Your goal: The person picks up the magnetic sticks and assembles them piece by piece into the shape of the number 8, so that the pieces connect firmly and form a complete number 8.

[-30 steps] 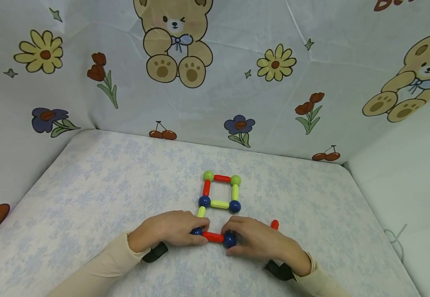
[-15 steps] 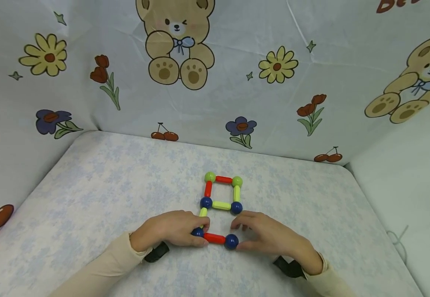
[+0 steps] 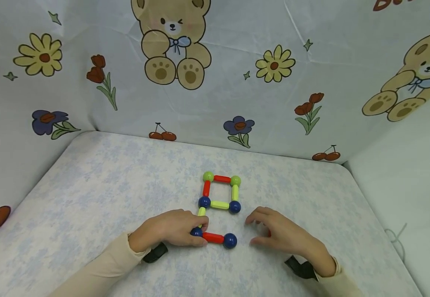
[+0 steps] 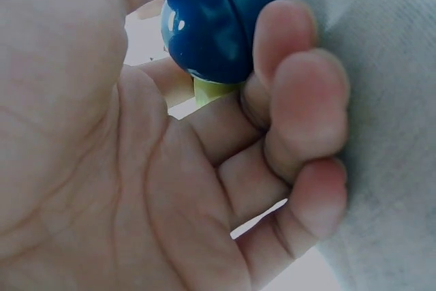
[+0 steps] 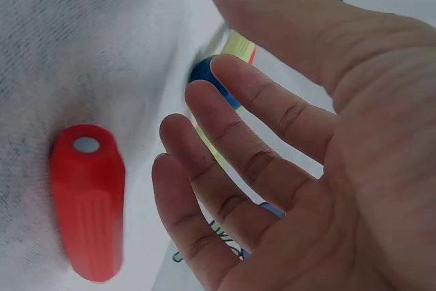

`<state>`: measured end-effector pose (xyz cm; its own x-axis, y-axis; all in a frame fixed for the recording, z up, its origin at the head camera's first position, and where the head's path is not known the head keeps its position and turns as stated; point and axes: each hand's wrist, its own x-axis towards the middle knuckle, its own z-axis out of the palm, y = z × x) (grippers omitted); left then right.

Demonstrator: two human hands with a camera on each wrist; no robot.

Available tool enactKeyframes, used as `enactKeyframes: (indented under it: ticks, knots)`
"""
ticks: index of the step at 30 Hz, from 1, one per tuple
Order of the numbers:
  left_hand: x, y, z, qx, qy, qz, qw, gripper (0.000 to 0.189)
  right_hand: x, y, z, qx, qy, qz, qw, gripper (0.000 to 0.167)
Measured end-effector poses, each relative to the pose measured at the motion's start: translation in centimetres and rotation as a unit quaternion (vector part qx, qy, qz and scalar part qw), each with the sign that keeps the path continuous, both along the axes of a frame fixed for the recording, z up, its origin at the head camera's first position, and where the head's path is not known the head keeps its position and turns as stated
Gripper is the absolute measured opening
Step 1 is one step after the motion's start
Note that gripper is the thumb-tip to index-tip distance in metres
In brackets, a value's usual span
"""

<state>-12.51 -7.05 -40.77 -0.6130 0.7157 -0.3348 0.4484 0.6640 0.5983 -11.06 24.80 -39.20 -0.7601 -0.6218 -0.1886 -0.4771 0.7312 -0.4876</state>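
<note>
My left hand grips a blue magnetic ball at the structure's near left corner, its fingers curled around it. From that ball a red magnetic rod runs right to another blue ball, and a yellow-green rod leads away to a square of rods and balls. To the right, my right hand hovers apart from the structure, fingers loosely bent and holding nothing. Beneath it a loose red rod lies on the cloth, mostly hidden in the head view.
The square beyond has two blue balls, a near one at right, and two green balls, one at far left. A pale floral cloth covers the table. Behind rises a bear-printed curtain.
My right hand has let go of the near right blue ball and moved right, over the loose red rod. My left hand stays on its ball.
</note>
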Motion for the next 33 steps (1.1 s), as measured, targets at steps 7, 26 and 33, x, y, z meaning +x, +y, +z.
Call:
enactKeyframes:
  ticks: [7, 26, 33]
  knots:
    - [0.09, 0.01, 0.01, -0.002, 0.003, -0.001, 1.0000, 0.020, -0.35, 0.26, -0.55, -0.007, -0.005, 0.015, 0.9998, 0.031]
    - [0.09, -0.01, 0.19, -0.002, 0.010, -0.002, 0.9999, 0.020, -0.63, 0.36, -0.83, -0.005, -0.006, 0.026, 0.9996, 0.026]
    - [-0.09, 0.25, 0.07, -0.006, 0.012, -0.004, 0.9999, 0.020, -0.52, 0.44, -0.56, -0.002, -0.012, 0.021, 0.9997, 0.025]
